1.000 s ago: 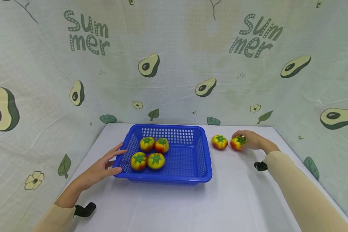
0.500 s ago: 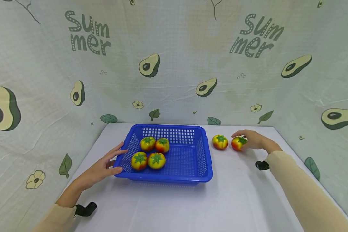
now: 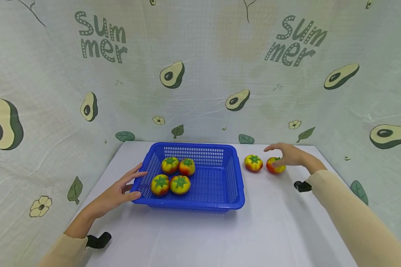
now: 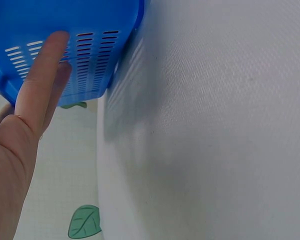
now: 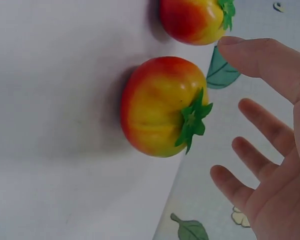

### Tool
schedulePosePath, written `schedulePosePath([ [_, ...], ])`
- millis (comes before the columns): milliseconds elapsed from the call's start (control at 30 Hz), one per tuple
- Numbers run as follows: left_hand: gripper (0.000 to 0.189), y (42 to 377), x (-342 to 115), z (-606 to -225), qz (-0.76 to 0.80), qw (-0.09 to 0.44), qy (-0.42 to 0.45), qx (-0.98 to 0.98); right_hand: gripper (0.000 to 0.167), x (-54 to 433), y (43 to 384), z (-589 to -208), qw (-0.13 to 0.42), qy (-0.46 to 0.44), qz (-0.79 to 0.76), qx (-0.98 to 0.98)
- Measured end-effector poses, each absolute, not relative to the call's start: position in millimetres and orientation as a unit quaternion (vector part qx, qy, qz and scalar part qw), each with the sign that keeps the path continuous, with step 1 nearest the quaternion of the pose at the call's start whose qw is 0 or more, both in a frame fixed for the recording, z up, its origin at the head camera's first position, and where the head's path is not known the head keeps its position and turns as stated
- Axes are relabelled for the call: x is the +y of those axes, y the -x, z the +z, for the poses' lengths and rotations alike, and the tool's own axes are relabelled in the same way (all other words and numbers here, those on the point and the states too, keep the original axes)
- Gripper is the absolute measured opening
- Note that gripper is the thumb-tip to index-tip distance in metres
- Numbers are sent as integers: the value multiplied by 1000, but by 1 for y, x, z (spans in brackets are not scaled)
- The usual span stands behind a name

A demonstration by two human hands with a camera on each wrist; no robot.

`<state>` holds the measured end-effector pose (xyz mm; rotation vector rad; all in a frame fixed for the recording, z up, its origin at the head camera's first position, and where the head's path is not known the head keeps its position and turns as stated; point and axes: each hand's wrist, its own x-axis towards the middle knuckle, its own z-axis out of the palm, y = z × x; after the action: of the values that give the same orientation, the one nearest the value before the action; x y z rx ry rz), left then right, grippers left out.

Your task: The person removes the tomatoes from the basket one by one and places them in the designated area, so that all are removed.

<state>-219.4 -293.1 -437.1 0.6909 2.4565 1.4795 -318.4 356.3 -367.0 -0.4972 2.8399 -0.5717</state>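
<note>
A blue plastic basket [image 3: 204,205] with slotted walls stands on the white table. My left hand [image 3: 115,191] rests at its left end, fingertips on the rim and thumb by the near corner; in the left wrist view, straight fingers [image 4: 37,90] lie along the basket wall [image 4: 85,60]. Several red-and-yellow toy tomatoes [image 3: 179,185] with green leaf tops sit in the basket's left half. Right of the basket, my right hand [image 3: 289,155] hovers with spread fingers over a tomato [image 5: 162,107], holding nothing. Another tomato [image 3: 253,163] sits left of that one.
The white table [image 3: 200,241] ends at a back edge just behind the basket. A cloth [image 3: 200,48] printed with avocados and leaves hangs at the back and both sides. A black wrist mount [image 3: 302,186] sticks out below the right sleeve.
My right hand has let go of the right-hand tomato and risen slightly, its fingers spreading. The tomato stays in place on the table. The left hand and basket hold still.
</note>
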Motion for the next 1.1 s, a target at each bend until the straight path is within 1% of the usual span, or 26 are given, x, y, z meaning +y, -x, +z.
schedulePosePath([
  [167, 64, 219, -293, -437, 498, 94, -233, 830, 57, 346, 321, -359, 87, 181, -190, 961],
  [333, 65, 220, -293, -437, 496, 93, -234, 831, 60, 333, 321, -350, 73, 192, -198, 959],
  [567, 64, 219, -293, -437, 508, 102, -231, 824, 60, 312, 320, -334, 61, 219, -199, 953],
  [733, 64, 220, -293, -438, 510, 102, -230, 822, 59, 291, 321, -323, 51, 241, -200, 948],
  [1100, 64, 220, -294, -439, 501, 91, -237, 827, 62, 241, 321, -304, 47, 284, -203, 936],
])
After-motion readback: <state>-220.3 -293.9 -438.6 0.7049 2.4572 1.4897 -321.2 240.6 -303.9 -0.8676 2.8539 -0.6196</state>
